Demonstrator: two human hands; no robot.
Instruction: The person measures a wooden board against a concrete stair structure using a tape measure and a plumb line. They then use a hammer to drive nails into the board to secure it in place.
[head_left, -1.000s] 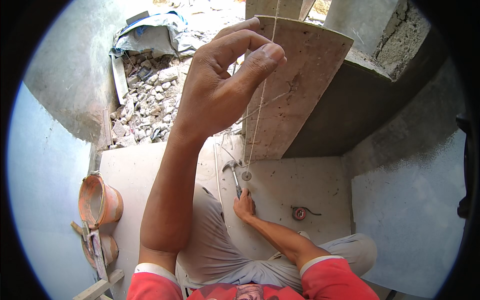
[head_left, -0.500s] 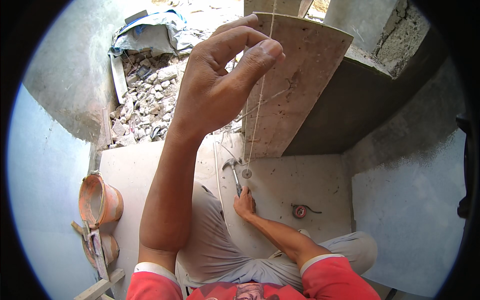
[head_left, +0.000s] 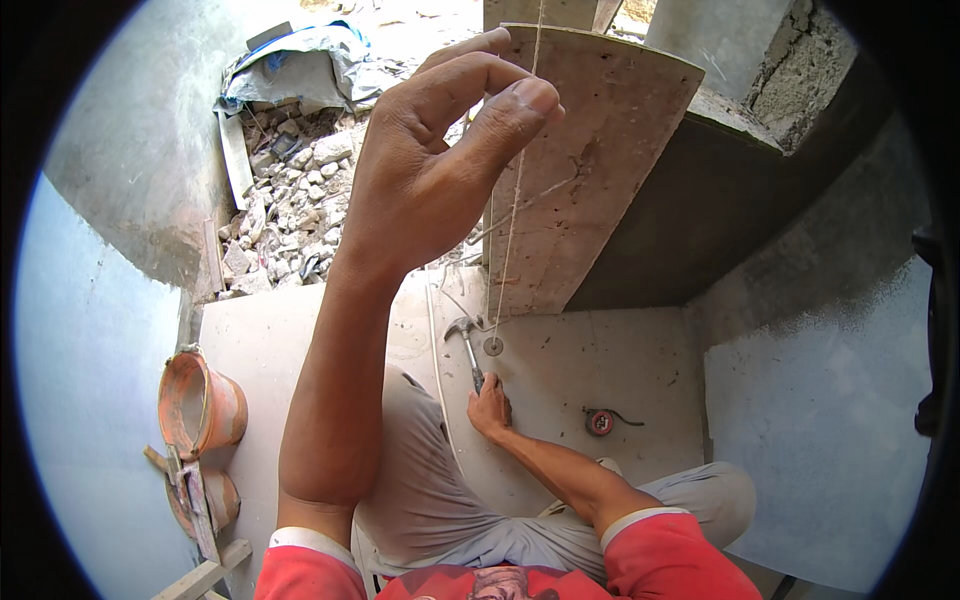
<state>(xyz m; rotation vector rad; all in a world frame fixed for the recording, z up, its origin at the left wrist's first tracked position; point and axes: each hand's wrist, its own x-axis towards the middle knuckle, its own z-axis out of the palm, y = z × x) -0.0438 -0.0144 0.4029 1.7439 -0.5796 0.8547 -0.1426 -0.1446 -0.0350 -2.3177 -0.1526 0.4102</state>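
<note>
My left hand (head_left: 430, 170) is raised high in front of me, with thumb and fingers curled together at a thin white string (head_left: 517, 200). The string runs on above the hand and down to a round metal plumb bob (head_left: 493, 346) close to the floor; whether it touches is hard to tell. Low down, my right hand (head_left: 489, 405) grips the dark handle of a claw hammer (head_left: 466, 340), whose head lies just left of the bob. Behind the string, a wide brown board (head_left: 600, 130) stands upright against the grey masonry.
A red and black tape measure (head_left: 600, 422) lies on the pale floor (head_left: 640, 360) to the right. Orange buckets (head_left: 225, 408) and wooden pieces (head_left: 197, 500) stand at the left wall. Rubble (head_left: 300, 200) and a tarp (head_left: 300, 70) lie beyond the floor's far edge. A thin pale cable (head_left: 435, 350) crosses the floor.
My left hand has shifted very slightly to the left, and the string's upper part with it. The right hand and hammer have stayed put.
</note>
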